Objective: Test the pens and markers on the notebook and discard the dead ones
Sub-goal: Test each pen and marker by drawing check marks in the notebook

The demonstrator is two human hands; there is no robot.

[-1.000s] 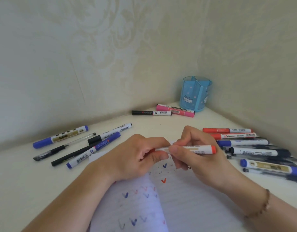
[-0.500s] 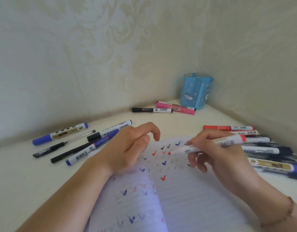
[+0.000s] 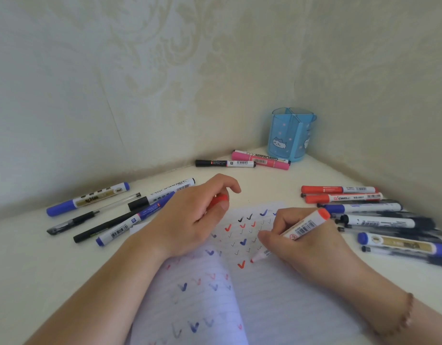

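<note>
Cream patterned wallpaper closes the corner behind a pale tabletop [image 3: 40, 265], where the open lined notebook [image 3: 277, 302], dotted with red, blue and black ticks, lies under both hands. On it the right hand [image 3: 307, 242] pinches one red-ended white marker [image 3: 293, 232], tip touching the page just beside a red tick, while the left hand [image 3: 190, 217] rests on the paper with its fingers curled round the red cap [image 3: 218, 199]. Five pens and markers lie in the left group [image 3: 110, 215], a cluster too overlapped to count lies at right [image 3: 369, 215], and a black-capped marker [image 3: 225, 163] and a pink one [image 3: 261, 160] lie by one blue holder [image 3: 289, 134].
</note>
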